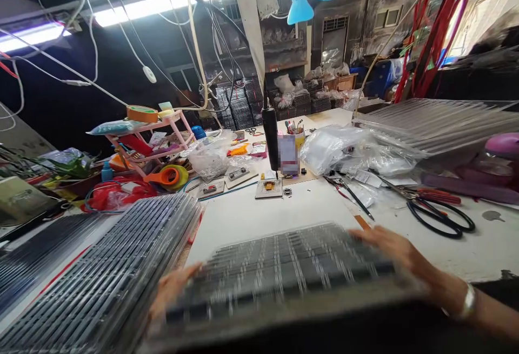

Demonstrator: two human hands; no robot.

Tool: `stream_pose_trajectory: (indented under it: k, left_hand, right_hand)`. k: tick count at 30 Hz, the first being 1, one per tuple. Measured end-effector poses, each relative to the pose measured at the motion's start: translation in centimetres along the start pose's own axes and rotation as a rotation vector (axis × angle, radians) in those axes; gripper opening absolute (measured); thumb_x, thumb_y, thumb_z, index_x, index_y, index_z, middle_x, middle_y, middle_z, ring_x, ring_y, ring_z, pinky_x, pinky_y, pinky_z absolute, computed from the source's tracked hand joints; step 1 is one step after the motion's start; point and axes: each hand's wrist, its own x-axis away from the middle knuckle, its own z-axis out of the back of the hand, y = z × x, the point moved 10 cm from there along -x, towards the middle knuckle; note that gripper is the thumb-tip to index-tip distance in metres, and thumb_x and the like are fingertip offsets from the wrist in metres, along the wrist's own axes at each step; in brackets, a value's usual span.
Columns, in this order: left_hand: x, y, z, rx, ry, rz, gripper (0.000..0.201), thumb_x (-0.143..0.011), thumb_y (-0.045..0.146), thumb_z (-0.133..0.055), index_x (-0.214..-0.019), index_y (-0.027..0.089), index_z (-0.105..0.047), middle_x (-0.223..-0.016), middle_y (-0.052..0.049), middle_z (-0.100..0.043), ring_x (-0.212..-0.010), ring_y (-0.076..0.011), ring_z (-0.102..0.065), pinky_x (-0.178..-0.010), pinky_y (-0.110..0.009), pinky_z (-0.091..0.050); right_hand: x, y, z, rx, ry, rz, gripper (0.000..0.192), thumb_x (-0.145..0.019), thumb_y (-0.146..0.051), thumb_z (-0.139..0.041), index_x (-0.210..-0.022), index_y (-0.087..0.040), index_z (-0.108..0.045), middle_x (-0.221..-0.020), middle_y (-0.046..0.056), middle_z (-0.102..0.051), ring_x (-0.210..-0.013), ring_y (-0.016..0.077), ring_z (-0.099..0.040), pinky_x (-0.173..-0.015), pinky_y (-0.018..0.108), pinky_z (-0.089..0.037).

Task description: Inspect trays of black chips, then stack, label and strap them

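Over the white desk [251,213], two hands carry a flat tray of small dark parts

At far left a stack of ribbed clear trays [101,273] lies on the desk; just right of it the left hand [172,289] grips the blurred tray's [279,267] left edge, fingers curled onto its rim, and the right hand [399,251], a bracelet at its wrist, clasps the tray's right edge; behind the tray stands a small jig [268,187], and black scissors [440,216] lie farther right
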Motion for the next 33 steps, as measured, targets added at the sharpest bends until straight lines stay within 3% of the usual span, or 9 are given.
stream_pose_trajectory:
  k: [2,4,10,12,14,18,26,30,33]
  left_hand:
    - [-2.8,-0.7,1.1,0.030,0.037,0.085,0.057,-0.092,0.048,-0.020,-0.098,0.019,-0.068,-0.067,-0.006,-0.065,-0.068,-0.0233,-0.063,-0.067,-0.036,-0.049]
    - [-5.0,-1.2,0.9,0.058,0.020,0.166,0.058,-0.093,0.050,-0.021,-0.088,0.016,-0.067,-0.059,-0.004,-0.060,-0.060,-0.0199,-0.059,-0.060,-0.031,-0.046]
    - [-6.2,-2.5,-5.8,0.085,-0.273,0.312,0.053,-0.088,0.051,-0.034,-0.061,0.015,-0.064,-0.051,-0.006,-0.060,-0.055,-0.0196,-0.056,-0.053,-0.027,-0.039]
    - [-5.1,-2.7,-7.3,0.094,-0.320,0.310,0.049,-0.088,0.047,-0.035,-0.074,0.015,-0.069,-0.060,-0.007,-0.065,-0.061,-0.0216,-0.060,-0.057,-0.028,-0.042]
    - [-3.6,-2.8,-8.0,0.109,-0.338,0.302,0.049,-0.089,0.047,-0.035,-0.108,0.014,-0.066,-0.078,-0.007,-0.071,-0.075,-0.0238,-0.064,-0.066,-0.030,-0.046]
    - [-1.2,-2.1,-7.9,0.133,-0.331,0.206,0.060,-0.091,0.048,-0.029,-0.140,0.013,-0.040,-0.104,-0.010,-0.067,-0.099,-0.0251,-0.062,-0.085,-0.036,-0.046]
    - [-1.8,-0.8,-8.8,-0.138,-0.477,0.143,0.054,-0.097,0.035,-0.021,-0.141,0.009,-0.036,-0.098,-0.013,-0.063,-0.095,-0.0241,-0.059,-0.086,-0.037,-0.043]
    - [-1.8,-0.7,-8.6,-0.127,-0.513,0.133,0.051,-0.098,0.035,-0.023,-0.143,0.013,-0.034,-0.104,-0.010,-0.061,-0.098,-0.0207,-0.057,-0.085,-0.032,-0.042]
    - [-1.7,-0.6,-8.4,-0.141,-0.512,0.122,0.050,-0.098,0.035,-0.024,-0.142,0.016,-0.034,-0.102,-0.009,-0.061,-0.095,-0.0200,-0.057,-0.084,-0.031,-0.042]
  right_hand:
    - [-3.0,1.8,2.0,0.001,0.164,-0.161,0.031,-0.097,-0.028,-0.034,-0.100,-0.016,-0.062,-0.082,0.010,-0.069,-0.077,0.0214,-0.065,-0.070,0.034,-0.051]
    - [-5.1,3.7,1.4,-0.022,0.155,-0.378,0.040,-0.099,-0.037,-0.029,-0.094,-0.015,-0.061,-0.070,0.008,-0.065,-0.062,0.0196,-0.062,-0.058,0.031,-0.046]
    - [-4.4,6.2,-7.4,0.045,-0.346,-0.738,0.045,-0.099,-0.037,-0.030,-0.066,-0.019,-0.055,-0.064,0.005,-0.064,-0.059,0.0168,-0.060,-0.053,0.026,-0.036]
    - [-3.3,6.2,-8.7,0.090,-0.396,-0.753,0.039,-0.099,-0.034,-0.034,-0.074,-0.017,-0.059,-0.068,0.007,-0.066,-0.062,0.0189,-0.062,-0.054,0.026,-0.036]
    - [-2.2,6.1,-9.4,0.119,-0.415,-0.757,0.036,-0.098,-0.033,-0.032,-0.092,-0.013,-0.062,-0.072,0.009,-0.068,-0.066,0.0221,-0.065,-0.055,0.028,-0.038]
    - [-0.8,5.4,-9.5,0.224,-0.413,-0.715,0.046,-0.100,-0.030,-0.022,-0.128,-0.005,-0.048,-0.075,0.012,-0.070,-0.071,0.0254,-0.067,-0.057,0.032,-0.044]
    - [-1.8,5.1,-10.2,0.383,-0.550,-0.657,0.051,-0.098,-0.028,-0.023,-0.135,0.003,-0.042,-0.072,0.018,-0.069,-0.066,0.0313,-0.067,-0.059,0.040,-0.049]
    - [-4.3,2.8,-9.1,0.410,-0.356,-0.371,0.047,-0.098,-0.026,-0.029,-0.136,-0.006,-0.045,-0.118,0.024,-0.059,-0.106,0.0354,-0.058,-0.082,0.049,-0.046]
    - [-5.3,-0.8,-10.3,0.228,-0.381,-0.061,0.046,-0.099,-0.035,-0.031,-0.136,-0.013,-0.047,-0.140,0.018,-0.044,-0.130,0.0334,-0.038,-0.097,0.049,-0.038]
